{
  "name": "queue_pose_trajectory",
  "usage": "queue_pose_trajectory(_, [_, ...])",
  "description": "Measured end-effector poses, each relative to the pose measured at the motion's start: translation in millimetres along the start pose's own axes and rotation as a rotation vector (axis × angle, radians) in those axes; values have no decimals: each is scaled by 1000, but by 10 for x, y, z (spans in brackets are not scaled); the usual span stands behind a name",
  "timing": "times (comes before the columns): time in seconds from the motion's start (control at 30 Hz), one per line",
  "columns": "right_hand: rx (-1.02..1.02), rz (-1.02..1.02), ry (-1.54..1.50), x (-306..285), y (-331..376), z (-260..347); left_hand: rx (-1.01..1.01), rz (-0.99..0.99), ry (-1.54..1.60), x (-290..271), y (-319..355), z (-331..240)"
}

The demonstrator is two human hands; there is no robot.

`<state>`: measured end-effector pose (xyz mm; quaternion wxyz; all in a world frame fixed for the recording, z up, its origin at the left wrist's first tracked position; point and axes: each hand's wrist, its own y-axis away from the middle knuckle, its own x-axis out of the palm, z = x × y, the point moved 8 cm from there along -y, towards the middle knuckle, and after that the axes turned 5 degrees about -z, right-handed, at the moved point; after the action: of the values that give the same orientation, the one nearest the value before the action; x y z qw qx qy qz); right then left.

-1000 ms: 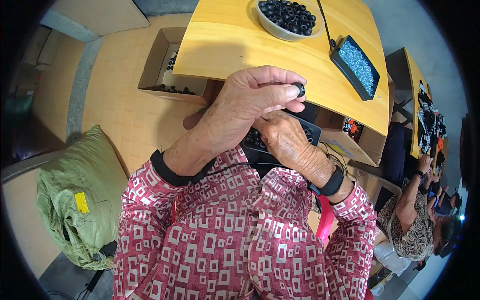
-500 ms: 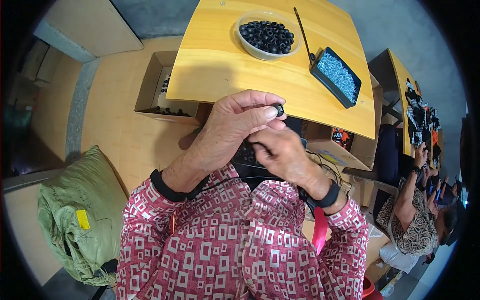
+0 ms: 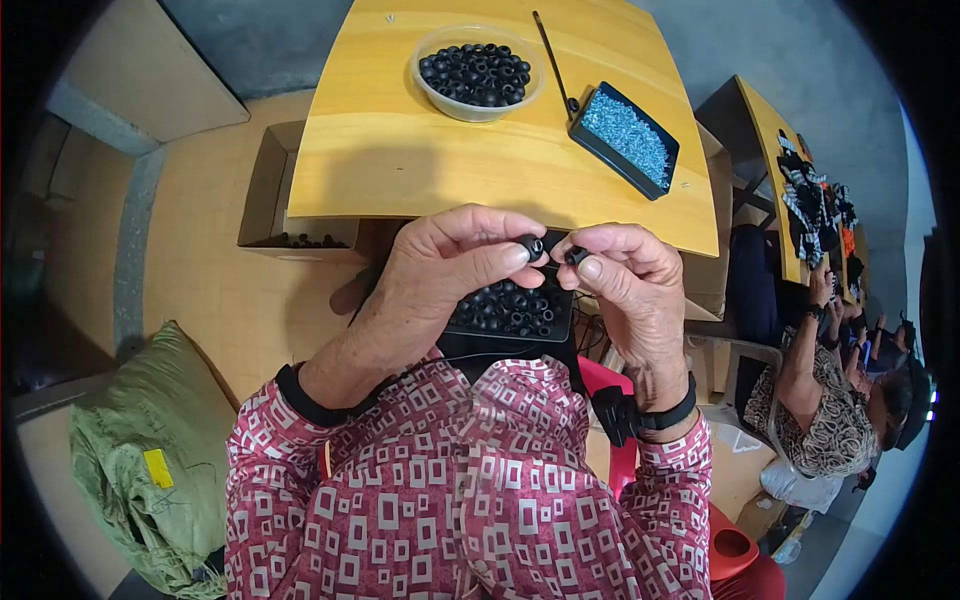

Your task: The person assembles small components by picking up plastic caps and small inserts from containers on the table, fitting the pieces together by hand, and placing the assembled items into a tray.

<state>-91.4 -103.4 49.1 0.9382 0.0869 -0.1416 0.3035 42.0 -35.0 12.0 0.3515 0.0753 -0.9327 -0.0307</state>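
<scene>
My left hand (image 3: 447, 262) pinches a small round black part with a hole (image 3: 532, 247) between thumb and fingers. Close beside it on the right, my right hand (image 3: 633, 277) pinches a second small black part (image 3: 576, 256), mostly covered by the fingertips. The two parts are a little apart, in front of the table's near edge. Below the hands, a black tray (image 3: 548, 334) on my lap holds many round black parts with holes (image 3: 513, 308). On the yellow table (image 3: 350, 120) stands a clear plastic bowl (image 3: 470, 113) filled with similar black parts.
A black tray of small clear bluish pieces (image 3: 628, 138) lies right of the bowl, near a thin black stick (image 3: 554, 55). A cardboard box (image 3: 262, 190) stands left under the table, a green sack (image 3: 150, 450) at lower left. Another person (image 3: 810, 410) sits at the right.
My right hand has come up from the lap tray to beside my left hand, with a small black part in its fingers. The tray's contents now show. The whole view has shifted slightly.
</scene>
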Motion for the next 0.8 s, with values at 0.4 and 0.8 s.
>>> queue_pose_trajectory(0.4, [-425,-18,551,76,195,444,5,29,-41,206,37,53])
queue_pose_trajectory(0.8, [-539,-29,754,109,244,525,-14,33,-29,206,41,85])
